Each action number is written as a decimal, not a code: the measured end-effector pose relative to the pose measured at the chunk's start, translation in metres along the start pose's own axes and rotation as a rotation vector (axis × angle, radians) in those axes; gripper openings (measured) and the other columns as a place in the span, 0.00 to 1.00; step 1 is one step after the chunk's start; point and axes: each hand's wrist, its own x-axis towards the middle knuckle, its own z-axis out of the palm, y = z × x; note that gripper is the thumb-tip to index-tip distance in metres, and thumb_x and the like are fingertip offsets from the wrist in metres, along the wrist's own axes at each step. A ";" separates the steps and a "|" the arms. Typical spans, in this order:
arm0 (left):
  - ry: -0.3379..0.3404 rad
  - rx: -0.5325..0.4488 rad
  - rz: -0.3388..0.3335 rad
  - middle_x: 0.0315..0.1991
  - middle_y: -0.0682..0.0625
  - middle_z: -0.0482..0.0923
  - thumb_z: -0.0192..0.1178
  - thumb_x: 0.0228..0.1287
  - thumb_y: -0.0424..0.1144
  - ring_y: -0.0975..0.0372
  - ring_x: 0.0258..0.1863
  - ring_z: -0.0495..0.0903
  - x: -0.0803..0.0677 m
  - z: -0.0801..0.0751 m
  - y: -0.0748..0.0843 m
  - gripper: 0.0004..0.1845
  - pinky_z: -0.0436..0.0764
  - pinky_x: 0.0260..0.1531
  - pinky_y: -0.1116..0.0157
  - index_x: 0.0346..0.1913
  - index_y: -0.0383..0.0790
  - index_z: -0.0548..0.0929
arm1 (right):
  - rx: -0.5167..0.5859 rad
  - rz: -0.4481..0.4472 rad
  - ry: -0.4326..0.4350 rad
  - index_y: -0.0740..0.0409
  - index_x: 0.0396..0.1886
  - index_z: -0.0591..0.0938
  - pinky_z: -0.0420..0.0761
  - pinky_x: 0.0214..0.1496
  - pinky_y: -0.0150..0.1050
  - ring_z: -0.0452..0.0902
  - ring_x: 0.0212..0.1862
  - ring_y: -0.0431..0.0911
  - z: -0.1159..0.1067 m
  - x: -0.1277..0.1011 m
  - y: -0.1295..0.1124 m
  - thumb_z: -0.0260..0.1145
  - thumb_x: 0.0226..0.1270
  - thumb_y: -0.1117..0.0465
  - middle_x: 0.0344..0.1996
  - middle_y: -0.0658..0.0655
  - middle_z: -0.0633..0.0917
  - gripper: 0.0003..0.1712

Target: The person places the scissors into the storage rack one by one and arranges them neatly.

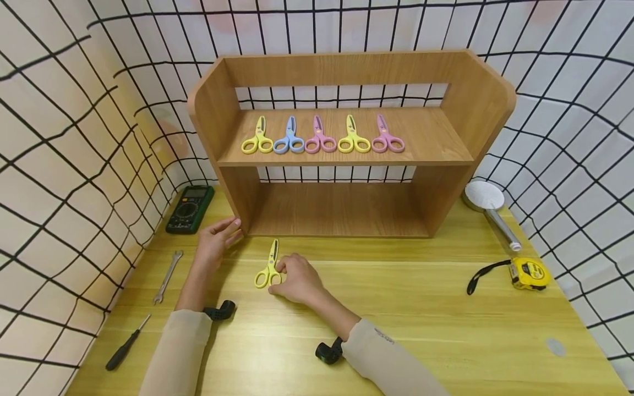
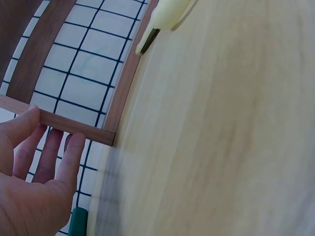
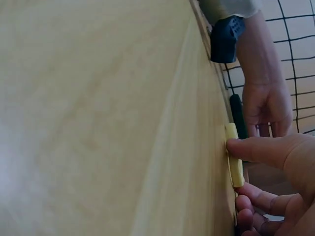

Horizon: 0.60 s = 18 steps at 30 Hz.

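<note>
A pair of yellow scissors (image 1: 269,270) is low over the table in the head view, blades pointing at the shelf. My right hand (image 1: 299,279) pinches its right handle loop between thumb and fingers; the right wrist view shows the yellow handle (image 3: 235,164) edge-on. At the lower left front corner of the wooden shelf (image 1: 346,69), my left hand (image 1: 214,242) holds the side panel's edge, thumb on one face and fingers on the other. The left wrist view shows this panel (image 2: 74,125) between them. Several scissors in yellow, blue (image 1: 289,140) and pink (image 1: 319,140) stand in a row on the upper shelf board.
Left of the shelf lie a multimeter (image 1: 190,210), an open-end wrench (image 1: 168,278) and a screwdriver (image 1: 127,345). On the right are a metal shower head (image 1: 492,206), a yellow tape measure (image 1: 530,274) with a black strap, and a pale round disc (image 1: 556,347).
</note>
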 end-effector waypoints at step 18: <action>-0.037 -0.030 0.005 0.53 0.57 0.81 0.70 0.66 0.44 0.63 0.53 0.88 -0.003 -0.001 0.001 0.32 0.80 0.66 0.61 0.69 0.34 0.77 | 0.441 -0.034 -0.050 0.65 0.58 0.82 0.76 0.20 0.29 0.80 0.24 0.43 -0.068 -0.029 0.009 0.75 0.62 0.65 0.29 0.54 0.90 0.24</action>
